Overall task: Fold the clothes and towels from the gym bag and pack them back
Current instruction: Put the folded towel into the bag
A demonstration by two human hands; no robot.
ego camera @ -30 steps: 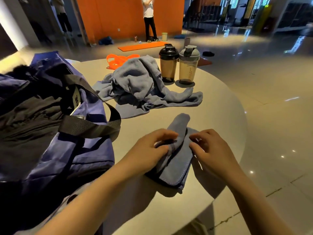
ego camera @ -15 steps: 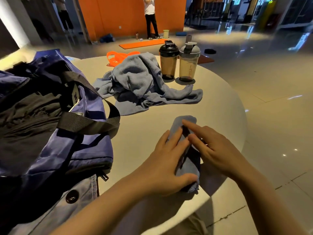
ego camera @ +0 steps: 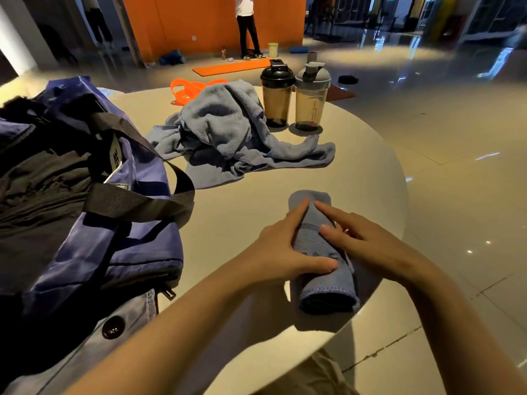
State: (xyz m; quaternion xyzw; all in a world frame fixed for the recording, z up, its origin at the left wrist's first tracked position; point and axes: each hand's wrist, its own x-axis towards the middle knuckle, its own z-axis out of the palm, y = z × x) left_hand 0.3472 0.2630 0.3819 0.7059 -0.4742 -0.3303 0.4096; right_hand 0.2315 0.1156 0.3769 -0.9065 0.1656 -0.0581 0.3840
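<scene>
A small blue-grey towel [ego camera: 325, 280] lies folded into a narrow strip near the front edge of the round table [ego camera: 356, 181]. My left hand [ego camera: 282, 252] rests along its left side with straight fingers and the thumb laid across the top. My right hand [ego camera: 368, 243] touches it from the right with straight fingers. A larger blue-grey towel [ego camera: 225, 129] lies crumpled at the middle of the table. The open navy gym bag [ego camera: 114, 238] stands at the left with dark clothes [ego camera: 37, 189] inside.
Two shaker bottles [ego camera: 277, 95] [ego camera: 311, 98] stand behind the crumpled towel. An orange item [ego camera: 188, 88] lies at the far table edge. A light blue buttoned garment [ego camera: 128, 317] lies under the bag's near end. A person [ego camera: 248, 27] stands far back by an orange mat.
Both hands went from pinching the small towel's folds to lying flat on it. The towel is now a tighter, narrower strip.
</scene>
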